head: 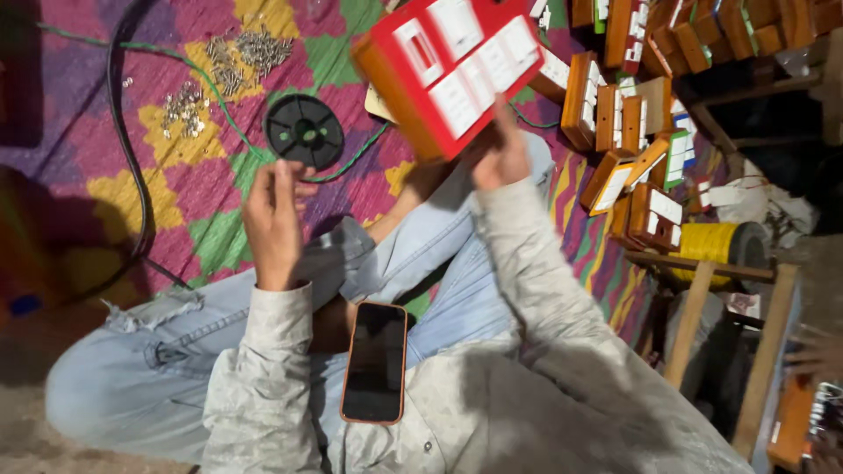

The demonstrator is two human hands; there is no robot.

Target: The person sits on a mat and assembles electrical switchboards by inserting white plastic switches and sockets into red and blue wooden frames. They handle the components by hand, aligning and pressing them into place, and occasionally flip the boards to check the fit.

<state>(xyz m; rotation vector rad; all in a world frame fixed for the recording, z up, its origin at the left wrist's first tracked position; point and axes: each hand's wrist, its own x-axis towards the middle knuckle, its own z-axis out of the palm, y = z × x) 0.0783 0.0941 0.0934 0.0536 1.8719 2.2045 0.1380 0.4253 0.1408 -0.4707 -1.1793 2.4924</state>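
Note:
My right hand (502,156) holds up a red-faced wooden switch board (443,66) with several white switches and sockets, tilted above my knee. My left hand (272,215) is raised over my left knee, fingers pinched near a green wire (347,167) that runs to a black spool (304,130) on the mat. Whether the fingers grip the wire is unclear. A dark phone in an orange case (375,362) lies on my lap.
Piles of small metal screws (237,61) lie on the patterned mat at upper left, beside a black cable (123,149). Several wooden switch boxes (632,132) are stacked at right, next to a yellow wire reel (709,244) and wooden frame (702,307).

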